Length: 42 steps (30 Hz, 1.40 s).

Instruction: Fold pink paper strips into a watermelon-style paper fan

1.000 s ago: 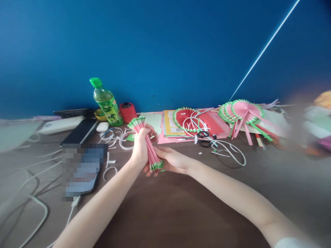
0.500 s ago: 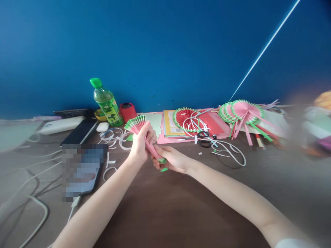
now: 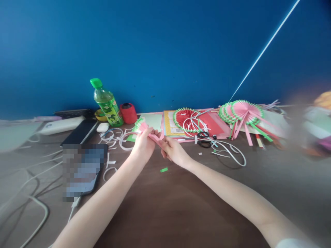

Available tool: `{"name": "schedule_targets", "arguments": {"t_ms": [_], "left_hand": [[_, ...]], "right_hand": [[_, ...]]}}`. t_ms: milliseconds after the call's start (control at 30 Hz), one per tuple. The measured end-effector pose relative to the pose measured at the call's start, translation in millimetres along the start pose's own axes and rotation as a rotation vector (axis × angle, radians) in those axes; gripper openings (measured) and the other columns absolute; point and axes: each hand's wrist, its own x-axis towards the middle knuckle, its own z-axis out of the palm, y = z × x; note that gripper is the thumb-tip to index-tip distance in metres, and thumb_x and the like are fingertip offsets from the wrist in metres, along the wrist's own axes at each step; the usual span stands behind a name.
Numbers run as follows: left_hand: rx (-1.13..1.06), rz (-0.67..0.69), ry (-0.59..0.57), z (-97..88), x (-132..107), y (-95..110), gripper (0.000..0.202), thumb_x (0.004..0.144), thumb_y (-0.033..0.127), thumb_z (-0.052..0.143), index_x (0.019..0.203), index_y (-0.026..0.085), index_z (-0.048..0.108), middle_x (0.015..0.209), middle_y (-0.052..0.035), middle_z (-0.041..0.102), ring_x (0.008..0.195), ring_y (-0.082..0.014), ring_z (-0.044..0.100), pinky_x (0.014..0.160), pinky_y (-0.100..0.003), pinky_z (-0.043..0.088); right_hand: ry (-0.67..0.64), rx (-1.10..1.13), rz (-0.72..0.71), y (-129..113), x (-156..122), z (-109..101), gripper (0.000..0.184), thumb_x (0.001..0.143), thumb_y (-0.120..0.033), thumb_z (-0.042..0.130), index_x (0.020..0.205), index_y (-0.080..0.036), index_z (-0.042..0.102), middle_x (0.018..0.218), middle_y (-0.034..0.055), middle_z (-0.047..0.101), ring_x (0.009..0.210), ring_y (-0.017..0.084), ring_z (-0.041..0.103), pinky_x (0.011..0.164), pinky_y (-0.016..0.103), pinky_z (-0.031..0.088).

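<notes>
So the fan (image 3: 140,124) is up in both hands above the desk (image 3: 165,210), right of the bottle (image 3: 107,106) and a bit nearer than it. Its spread green edge points up and left, back toward the bottle, and the long axis slants from there down to the right. Left hand (image 3: 143,143) has its grip curled closed around the pleats. Right hand (image 3: 173,150) has its grip pinched, thumb against fingers, on pink paper (image 3: 157,138) at the lower end; can't tell if that's the fan itself or a separate strip.

Material-wise the fan is accordion-folded paper, pink with green trim. Right of the bottle, past the hands, there's a round red fan (image 3: 187,121) with zigzag green edging, and farther right some pink fans (image 3: 247,112) with strips hanging off. A flat green scrap (image 3: 163,169) lies nearer than the bottle and to its right.

The bottle is clear plastic, green cap, leafy green label; I can't make out the writing. The yellow packet (image 3: 168,119) to its right has a barcode, too blurry to read. The phone (image 3: 88,168), nearer than the bottle, has a pixelated screen.
</notes>
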Motion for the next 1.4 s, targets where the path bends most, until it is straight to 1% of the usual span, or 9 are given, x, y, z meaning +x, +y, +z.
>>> {"name": "schedule_targets", "arguments": {"t_ms": [100, 267, 500, 733, 867, 967, 1100, 1200, 1400], "left_hand": [[-0.016, 0.004, -0.035, 0.6, -2, 5, 0.012, 0.067, 0.008, 0.056, 0.071, 0.016, 0.048, 0.057, 0.0050, 0.049, 0.050, -0.0072, 0.049, 0.058, -0.022, 0.043], [0.000, 0.033, -0.046, 0.3, 0, 15, 0.023, 0.070, 0.006, 0.049, 0.091, 0.014, 0.055, 0.060, 0.0044, 0.050, 0.045, -0.0059, 0.044, 0.051, -0.021, 0.040], [-0.100, 0.038, -0.096, -2.6, 6, 17, 0.009, 0.083, 0.011, 0.047, 0.077, 0.014, 0.053, 0.047, 0.0074, 0.037, 0.043, -0.0049, 0.040, 0.050, -0.018, 0.037], [-0.112, 0.047, -0.094, -2.9, 7, 14, 0.030, 0.084, 0.040, 0.052, 0.069, 0.014, 0.050, 0.046, 0.0079, 0.034, 0.042, -0.0044, 0.038, 0.049, -0.018, 0.037], [-0.082, 0.073, -0.024, -2.3, 7, 12, 0.038, 0.084, 0.049, 0.047, 0.066, 0.015, 0.047, 0.047, 0.0065, 0.037, 0.042, -0.0053, 0.040, 0.048, -0.019, 0.039], [-0.102, 0.048, 0.032, -2.6, 6, 12, 0.042, 0.085, 0.051, 0.042, 0.061, 0.016, 0.042, 0.045, 0.0074, 0.032, 0.038, -0.0045, 0.034, 0.043, -0.017, 0.035], [-0.149, 0.024, 0.045, -5.0, 6, 16, 0.046, 0.089, 0.049, 0.033, 0.058, 0.016, 0.038, 0.042, 0.0093, 0.021, 0.031, -0.0030, 0.020, 0.032, -0.016, 0.018], [-0.151, 0.042, 0.066, -6.7, 6, 19, 0.046, 0.090, 0.049, 0.032, 0.057, 0.016, 0.037, 0.041, 0.0096, 0.020, 0.030, -0.0027, 0.018, 0.031, -0.016, 0.014], [-0.132, 0.045, 0.058, -4.3, 4, 19, 0.048, 0.090, 0.049, 0.030, 0.054, 0.017, 0.030, 0.040, 0.0096, 0.018, 0.029, -0.0028, 0.017, 0.029, -0.018, 0.012]], "right_hand": [[-0.055, 0.029, -0.023, -1, 1, -1, 0.033, 0.088, -0.050, 0.039, 0.073, -0.020, 0.040, 0.046, -0.0082, 0.049, 0.032, 0.006, 0.036, 0.038, 0.019, 0.026], [-0.074, 0.005, -0.022, 1, 0, 0, 0.032, 0.089, -0.047, 0.039, 0.072, -0.020, 0.039, 0.044, -0.0085, 0.048, 0.032, 0.005, 0.036, 0.040, 0.018, 0.029], [-0.048, -0.025, -0.020, 3, 0, 1, 0.028, 0.090, -0.042, 0.038, 0.075, -0.019, 0.044, 0.045, -0.0083, 0.048, 0.033, 0.005, 0.036, 0.041, 0.019, 0.029], [-0.097, 0.034, 0.024, 3, 1, 2, 0.029, 0.091, -0.038, 0.035, 0.080, -0.016, 0.052, 0.045, -0.0073, 0.048, 0.030, 0.005, 0.037, 0.035, 0.018, 0.027], [-0.085, 0.021, 0.023, 5, -2, 7, 0.029, 0.091, -0.038, 0.036, 0.078, -0.017, 0.051, 0.044, -0.0074, 0.047, 0.031, 0.004, 0.036, 0.036, 0.017, 0.028], [-0.108, 0.025, 0.033, 6, -4, 9, 0.030, 0.091, -0.039, 0.036, 0.078, -0.017, 0.050, 0.044, -0.0075, 0.047, 0.031, 0.004, 0.037, 0.037, 0.017, 0.031], [-0.280, 0.157, 0.049, 8, -3, 8, 0.028, 0.089, -0.042, 0.040, 0.085, -0.016, 0.051, 0.051, -0.0065, 0.050, 0.035, 0.004, 0.039, 0.039, 0.018, 0.032], [-0.377, 0.225, 0.096, 9, -2, 8, 0.030, 0.088, -0.044, 0.043, 0.086, -0.015, 0.052, 0.056, -0.0048, 0.052, 0.037, 0.004, 0.041, 0.039, 0.019, 0.033], [-0.369, 0.233, 0.124, 7, -4, 10, 0.027, 0.089, -0.037, 0.040, 0.079, -0.015, 0.052, 0.049, -0.0070, 0.045, 0.036, 0.003, 0.034, 0.038, 0.018, 0.027]]}}
